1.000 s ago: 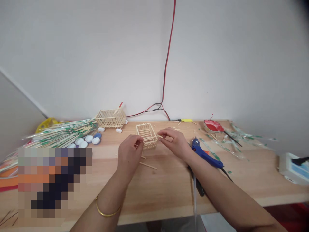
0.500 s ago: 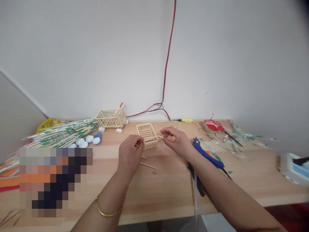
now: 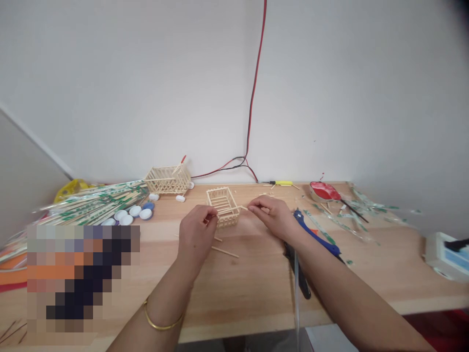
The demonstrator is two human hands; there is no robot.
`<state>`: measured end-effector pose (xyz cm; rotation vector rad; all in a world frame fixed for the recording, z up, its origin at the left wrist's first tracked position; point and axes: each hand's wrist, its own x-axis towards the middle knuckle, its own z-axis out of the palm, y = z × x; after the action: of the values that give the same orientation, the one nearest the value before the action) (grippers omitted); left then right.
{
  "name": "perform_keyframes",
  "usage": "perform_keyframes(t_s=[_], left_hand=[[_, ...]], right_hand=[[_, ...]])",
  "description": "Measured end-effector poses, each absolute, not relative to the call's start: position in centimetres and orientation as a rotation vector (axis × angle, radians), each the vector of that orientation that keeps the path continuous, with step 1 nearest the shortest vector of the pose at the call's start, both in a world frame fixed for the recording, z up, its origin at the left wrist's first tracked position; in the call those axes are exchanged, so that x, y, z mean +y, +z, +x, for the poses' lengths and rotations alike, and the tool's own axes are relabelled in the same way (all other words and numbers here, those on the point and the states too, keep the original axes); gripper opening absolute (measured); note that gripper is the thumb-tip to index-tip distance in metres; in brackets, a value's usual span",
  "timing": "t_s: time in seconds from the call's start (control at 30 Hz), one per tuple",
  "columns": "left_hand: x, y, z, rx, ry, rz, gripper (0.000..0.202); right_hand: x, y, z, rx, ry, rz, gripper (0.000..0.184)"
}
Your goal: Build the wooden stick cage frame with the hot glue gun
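A small open basket of thin wooden sticks [image 3: 223,206] stands on the wooden table [image 3: 256,283] in front of me. My left hand [image 3: 196,233] has its fingers pinched on the basket's near left corner. To the basket's right, my right hand [image 3: 273,215] is closed, its fingertips pinching a thin stick [image 3: 243,208] that points at the basket's right side. Two loose sticks [image 3: 224,251] lie on the table just below my left hand.
A second stick basket [image 3: 167,179] stands at the back by the wall. Wrapped chopsticks [image 3: 91,204] and bottle caps [image 3: 134,212] lie at left. A blue glue gun [image 3: 318,237] lies by my right forearm; a red dish [image 3: 324,191] and torn wrappers sit further right.
My right hand has shifted slightly right and down, closing its fingers tighter on the thin stick. The left hand and the basket have stayed put.
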<state>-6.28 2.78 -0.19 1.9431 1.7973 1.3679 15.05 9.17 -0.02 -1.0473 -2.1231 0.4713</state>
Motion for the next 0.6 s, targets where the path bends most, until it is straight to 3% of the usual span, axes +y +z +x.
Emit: perform_keyframes(t_s=[0.33, 0.6], left_hand=[[2.76, -0.23, -6.35, 1.79, 1.358, 1.952, 0.011], [2.85, -0.27, -6.32, 1.786, 1.38, 1.935, 0.01]], right_hand=[[8.8, 0.2, 14.82, -2.158, 0.396, -1.177, 0.024], [8.92, -0.04, 14.93, -2.142, 0.487, -1.105, 0.017]])
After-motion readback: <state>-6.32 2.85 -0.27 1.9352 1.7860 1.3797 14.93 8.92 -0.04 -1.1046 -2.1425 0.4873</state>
